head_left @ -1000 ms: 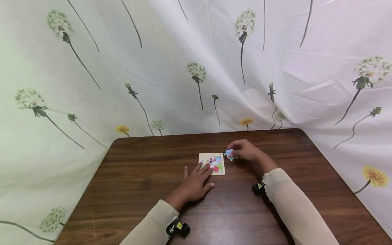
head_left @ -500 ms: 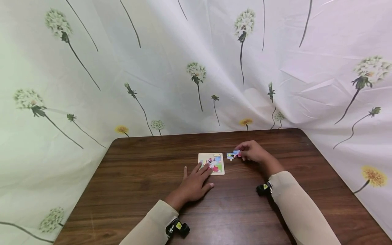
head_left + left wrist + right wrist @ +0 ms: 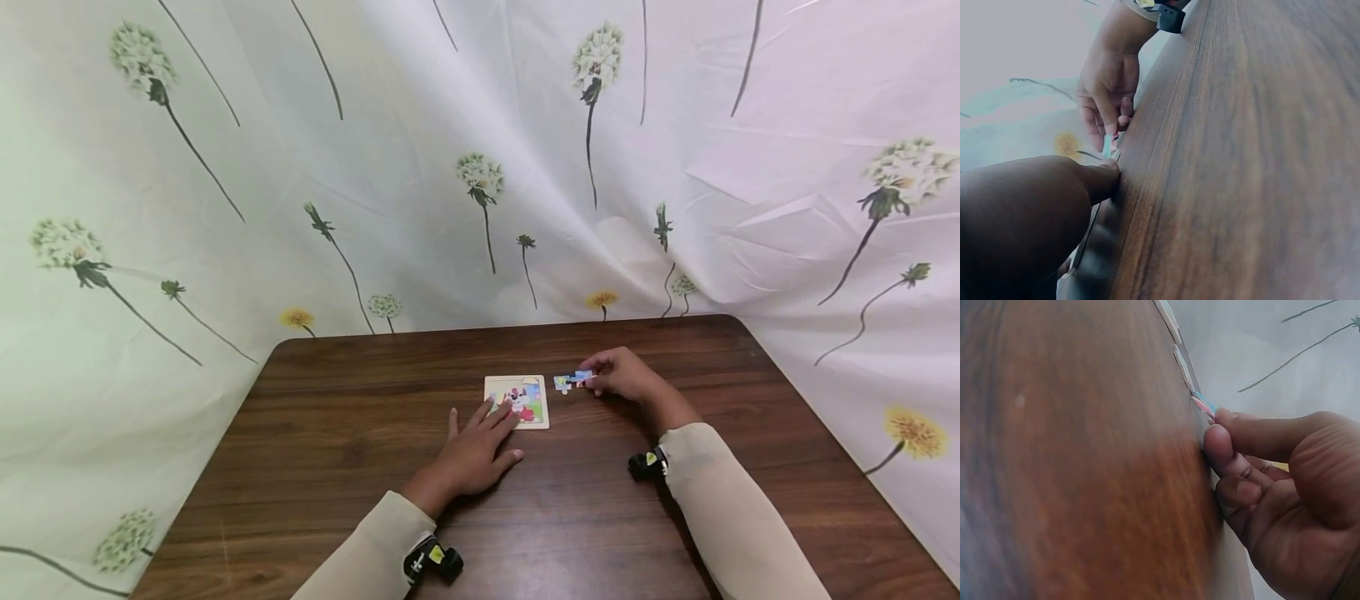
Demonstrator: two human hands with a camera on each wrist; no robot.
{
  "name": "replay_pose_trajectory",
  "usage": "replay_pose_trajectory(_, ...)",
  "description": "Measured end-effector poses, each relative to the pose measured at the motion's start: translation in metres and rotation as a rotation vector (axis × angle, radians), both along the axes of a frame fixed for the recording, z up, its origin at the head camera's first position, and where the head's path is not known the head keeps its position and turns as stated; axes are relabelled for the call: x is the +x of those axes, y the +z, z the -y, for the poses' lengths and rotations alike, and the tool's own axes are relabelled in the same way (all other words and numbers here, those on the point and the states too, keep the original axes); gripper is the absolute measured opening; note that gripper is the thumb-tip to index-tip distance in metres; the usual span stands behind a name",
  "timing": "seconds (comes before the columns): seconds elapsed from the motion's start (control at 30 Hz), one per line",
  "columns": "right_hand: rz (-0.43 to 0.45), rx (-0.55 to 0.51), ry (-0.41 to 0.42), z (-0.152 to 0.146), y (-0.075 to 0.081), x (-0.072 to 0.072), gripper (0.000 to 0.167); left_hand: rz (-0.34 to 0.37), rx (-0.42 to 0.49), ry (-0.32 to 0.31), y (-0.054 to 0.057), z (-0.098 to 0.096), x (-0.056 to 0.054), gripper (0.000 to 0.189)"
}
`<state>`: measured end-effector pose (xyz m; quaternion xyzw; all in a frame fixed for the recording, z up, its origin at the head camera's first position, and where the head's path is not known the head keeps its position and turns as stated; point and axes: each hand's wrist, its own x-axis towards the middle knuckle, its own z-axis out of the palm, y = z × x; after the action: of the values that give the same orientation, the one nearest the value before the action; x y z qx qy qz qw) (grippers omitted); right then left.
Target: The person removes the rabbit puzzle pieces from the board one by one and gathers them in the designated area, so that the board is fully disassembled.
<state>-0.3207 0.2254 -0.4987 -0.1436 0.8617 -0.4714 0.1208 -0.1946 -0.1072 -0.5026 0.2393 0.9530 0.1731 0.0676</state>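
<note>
In the head view my left hand (image 3: pixel 468 458) lies spread, its fingertips resting on a small square picture puzzle board (image 3: pixel 533 417) with a cartoon animal on it. To the board's right, my right hand (image 3: pixel 626 379) pinches a blue and pink jigsaw piece (image 3: pixel 583 376) between thumb and fingers. A second jigsaw piece (image 3: pixel 562 383) lies on the table just left of the held one; whether their edges touch I cannot tell. The right wrist view shows the held piece (image 3: pixel 1202 405) at the fingertips, low over the tabletop. My right hand (image 3: pixel 1109 84) also appears in the left wrist view.
The brown wooden table (image 3: pixel 360 433) has a back edge close behind the board and pieces. A white cloth (image 3: pixel 405 208) printed with dandelions hangs behind and at both sides. Each wrist carries a small black camera (image 3: pixel 448 564).
My right hand has moved right, away from the board, carrying the pinched piece off the other piece, which now shows beside it. My left hand has stayed on the board.
</note>
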Motion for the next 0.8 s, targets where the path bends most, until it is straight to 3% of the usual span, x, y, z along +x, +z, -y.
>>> replay_pose_trajectory(0.23,-0.046,0.097,0.021,0.0039,0.0059,0.0043,0.031,0.003,0.002,-0.003,-0.0017,0.0016,-0.0001,0.065)
replay_pose_trajectory(0.37,-0.192,0.239,0.05,0.0038,0.0068,0.0055,0.027,-0.002,0.01,-0.002,-0.0014,0.0015,0.0,0.065)
replay_pose_trajectory(0.5,-0.31,0.286,0.083,0.0023,0.0044,0.0064,0.022,-0.002,0.012,-0.001,-0.0012,0.0014,0.0001,0.065)
replay_pose_trajectory(0.8,-0.309,0.258,0.096,0.0,0.0018,0.0058,0.024,0.0,0.018,-0.001,-0.0012,0.0015,0.0004,0.065)
